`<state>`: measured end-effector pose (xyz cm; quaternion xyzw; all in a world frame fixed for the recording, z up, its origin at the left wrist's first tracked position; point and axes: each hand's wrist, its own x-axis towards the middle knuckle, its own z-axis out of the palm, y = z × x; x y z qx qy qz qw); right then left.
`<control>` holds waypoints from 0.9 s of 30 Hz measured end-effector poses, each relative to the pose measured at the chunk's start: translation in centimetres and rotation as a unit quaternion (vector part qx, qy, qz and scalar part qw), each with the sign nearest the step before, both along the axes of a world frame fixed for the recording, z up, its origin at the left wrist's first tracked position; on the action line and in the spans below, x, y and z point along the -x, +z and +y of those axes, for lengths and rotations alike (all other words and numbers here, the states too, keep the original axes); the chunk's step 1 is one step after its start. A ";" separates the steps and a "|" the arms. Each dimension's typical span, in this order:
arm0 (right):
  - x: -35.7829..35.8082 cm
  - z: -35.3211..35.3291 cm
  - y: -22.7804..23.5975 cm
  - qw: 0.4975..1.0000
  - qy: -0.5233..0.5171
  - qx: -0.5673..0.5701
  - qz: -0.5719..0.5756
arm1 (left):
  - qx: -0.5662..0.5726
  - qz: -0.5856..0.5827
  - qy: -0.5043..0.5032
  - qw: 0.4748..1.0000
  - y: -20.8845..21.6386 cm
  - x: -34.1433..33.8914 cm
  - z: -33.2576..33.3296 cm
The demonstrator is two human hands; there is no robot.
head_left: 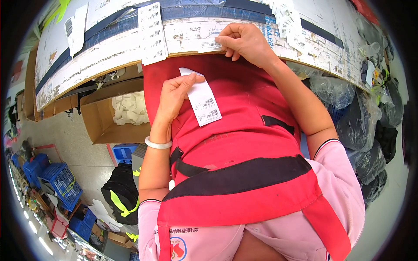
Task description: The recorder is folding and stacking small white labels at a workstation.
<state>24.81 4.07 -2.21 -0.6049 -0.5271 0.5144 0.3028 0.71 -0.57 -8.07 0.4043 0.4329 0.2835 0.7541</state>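
Note:
My left hand [175,93] is closed, its thumb pressed on a white strip of barcode labels [203,98]. The strip hangs in front of the red apron [244,113], its upper part blank and two printed labels showing near the lower end. At the table's front edge, my right hand [246,43] pinches the right end of a small white barcode label [210,45]. That label lies along the edge, partly covered by the fingertips. Just left of it, a longer sheet of barcode labels [152,35] lies across the edge.
The worn white tabletop [187,35] carries blue tape strips. More loose labels [289,24] lie on its right, and a white paper piece [77,30] on its left. Below stands a cardboard box [93,115] of white scraps. Dark plastic-wrapped bundles [357,126] are piled at right; blue crates [63,185] stand left.

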 end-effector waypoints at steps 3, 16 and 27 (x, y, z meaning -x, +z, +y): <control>0.1 0.0 -0.1 1.000 0.004 -0.005 -0.007 | 0.004 -0.002 0.000 1.000 -0.1 0.0 0.0; -1.6 -2.1 1.7 0.999 -0.033 -0.037 0.012 | 0.019 -0.024 0.015 0.999 -0.1 -0.7 0.0; -17.0 -6.3 0.2 0.910 -0.243 -0.041 -0.334 | -0.006 -0.038 0.011 0.999 2.0 -0.8 -0.3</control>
